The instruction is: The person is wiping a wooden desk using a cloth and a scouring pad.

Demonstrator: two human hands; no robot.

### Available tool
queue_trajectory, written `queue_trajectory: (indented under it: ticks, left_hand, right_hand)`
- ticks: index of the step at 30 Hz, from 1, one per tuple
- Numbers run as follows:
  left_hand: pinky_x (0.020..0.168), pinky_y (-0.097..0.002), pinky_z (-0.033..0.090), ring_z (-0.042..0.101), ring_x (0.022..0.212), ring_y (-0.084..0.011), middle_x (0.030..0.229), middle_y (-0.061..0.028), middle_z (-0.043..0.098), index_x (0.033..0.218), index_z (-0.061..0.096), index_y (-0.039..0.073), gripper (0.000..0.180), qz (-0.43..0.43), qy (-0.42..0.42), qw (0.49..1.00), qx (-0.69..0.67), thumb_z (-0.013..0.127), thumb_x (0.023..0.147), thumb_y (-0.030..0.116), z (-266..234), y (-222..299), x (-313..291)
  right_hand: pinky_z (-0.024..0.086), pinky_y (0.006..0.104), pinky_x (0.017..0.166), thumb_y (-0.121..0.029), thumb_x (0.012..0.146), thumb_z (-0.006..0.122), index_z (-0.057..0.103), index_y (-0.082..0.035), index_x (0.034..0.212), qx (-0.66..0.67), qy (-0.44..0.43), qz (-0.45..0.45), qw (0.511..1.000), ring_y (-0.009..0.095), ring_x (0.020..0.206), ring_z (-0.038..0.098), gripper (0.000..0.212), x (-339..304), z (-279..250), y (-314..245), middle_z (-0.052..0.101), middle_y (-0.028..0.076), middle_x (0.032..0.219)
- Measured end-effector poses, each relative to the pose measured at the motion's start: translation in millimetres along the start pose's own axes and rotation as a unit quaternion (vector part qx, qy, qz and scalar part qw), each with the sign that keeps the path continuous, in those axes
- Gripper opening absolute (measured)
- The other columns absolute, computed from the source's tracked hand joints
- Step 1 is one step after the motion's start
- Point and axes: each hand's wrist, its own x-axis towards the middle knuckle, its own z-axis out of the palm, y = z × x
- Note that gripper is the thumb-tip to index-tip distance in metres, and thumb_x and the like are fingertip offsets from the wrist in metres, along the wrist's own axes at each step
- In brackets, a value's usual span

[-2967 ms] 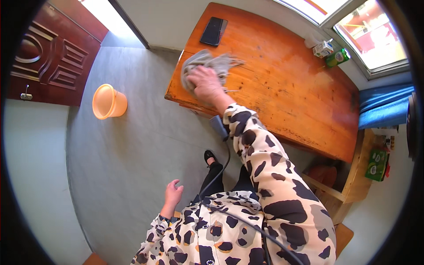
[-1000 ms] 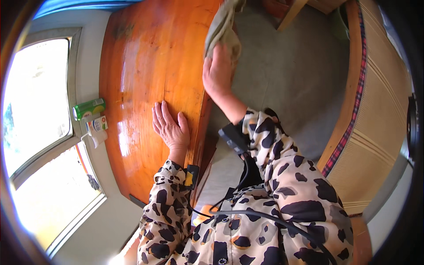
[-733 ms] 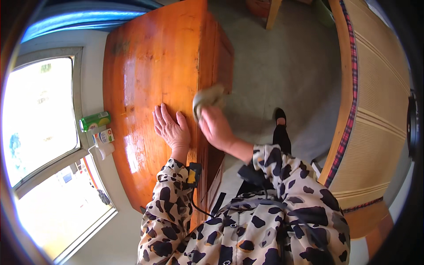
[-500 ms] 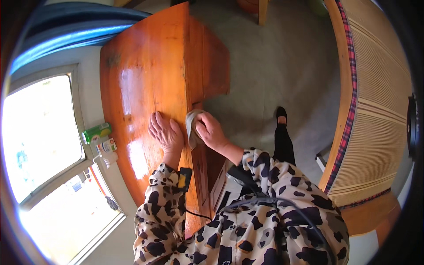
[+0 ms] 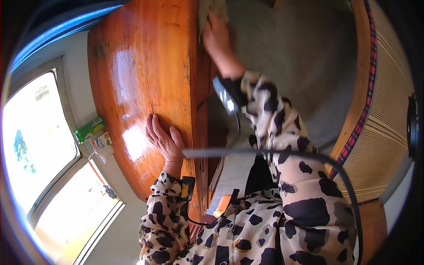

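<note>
A glossy orange-brown wooden desk [image 5: 163, 75] runs away from me on the left. My left hand [image 5: 164, 140] lies flat on its top near the right edge, fingers stretched out and holding nothing. At the far end, my right hand [image 5: 217, 37] holds a greyish cloth [image 5: 213, 9] against the desk's right side, just beyond the top's edge. That hand is a little smeared by motion, and part of the cloth lies under the fingers. A device with a cable [image 5: 226, 97] is strapped at my right wrist; another strap [image 5: 187, 187] sits at my left wrist.
A bright window [image 5: 44, 119] is at the left, with a green package [image 5: 89, 129] and a small white box [image 5: 102, 140] on its sill. A bed with a striped woven mat [image 5: 388, 119] stands at the right across the grey floor [image 5: 287, 57]. A dark cable [image 5: 304, 154] crosses before me.
My right hand has moved far forward along the desk's right edge with the cloth, the arm stretching out. My left hand stays on the top. The view has shifted somewhat.
</note>
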Motion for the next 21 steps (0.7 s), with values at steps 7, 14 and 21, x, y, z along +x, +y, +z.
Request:
queue_trajectory:
  ticks: [7, 14, 21]
  left_hand:
    - [0.111, -0.0508, 0.022, 0.034, 0.128, -0.0408, 0.142, -0.0227, 0.038, 0.136, 0.039, -0.002, 0.059, -0.013, -0.019, 0.999, 0.049, 0.044, 0.082, 0.022, -18.1, 1.8, -4.4]
    - [0.113, -0.0524, 0.018, 0.028, 0.133, -0.043, 0.146, -0.0234, 0.032, 0.14, 0.035, -0.001, 0.063, -0.015, -0.043, 0.999, -0.004, 0.047, 0.084, 0.025, -6.4, 6.4, -4.7]
    - [0.113, -0.0531, 0.018, 0.027, 0.133, -0.0433, 0.147, -0.0237, 0.03, 0.141, 0.033, -0.001, 0.064, -0.015, -0.051, 0.998, 0.036, 0.047, 0.084, 0.024, -18.7, 1.9, -4.9]
  right_hand:
    - [0.036, 0.0463, 0.105, -0.006, 0.088, 0.048, 0.049, 0.003, 0.127, 0.173, -0.177, 0.26, 0.933, 0.044, 0.122, 0.045, 0.041, -174.6, -47.4, -50.3, 0.05, 0.029, 0.125]
    - [0.044, 0.0499, 0.089, -0.011, 0.087, 0.048, 0.053, 0.002, 0.119, -0.035, -0.141, 0.09, 0.985, 0.046, 0.103, 0.053, 0.035, 47.0, 3.0, 54.0, 0.056, 0.028, 0.111]
    - [0.043, 0.0524, 0.086, -0.006, 0.084, 0.05, 0.05, 0.005, 0.121, -0.036, -0.147, 0.16, 0.975, 0.047, 0.099, 0.053, 0.039, -76.2, -6.6, 19.2, 0.055, 0.029, 0.107]
